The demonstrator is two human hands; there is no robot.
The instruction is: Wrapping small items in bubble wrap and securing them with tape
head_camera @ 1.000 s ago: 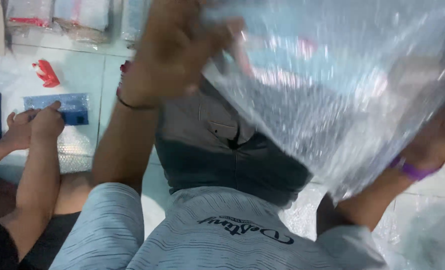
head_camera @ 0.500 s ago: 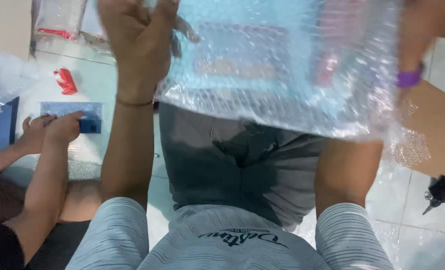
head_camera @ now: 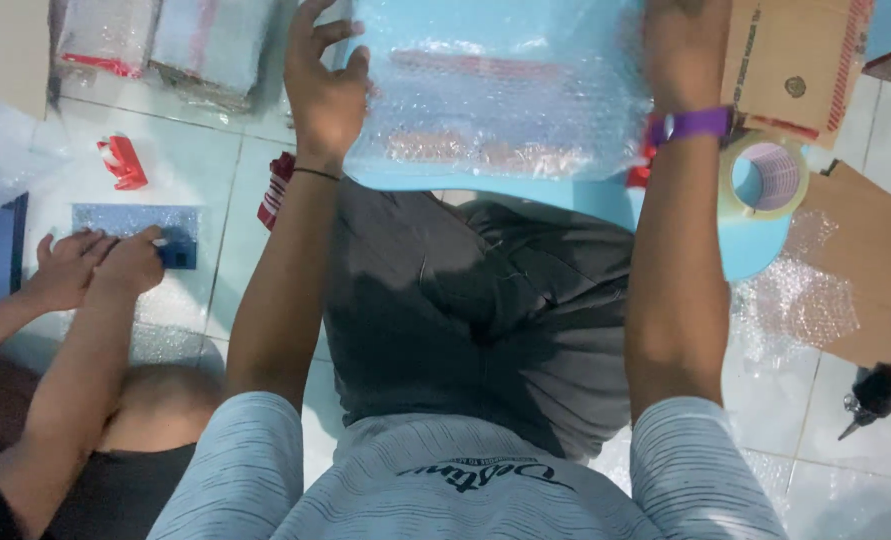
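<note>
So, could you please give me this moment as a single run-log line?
left hand: on bubble-wrapped parcel, left edge | right hand: on its right edge | parcel: over light-blue surface | tape roll: right of parcel
</note>
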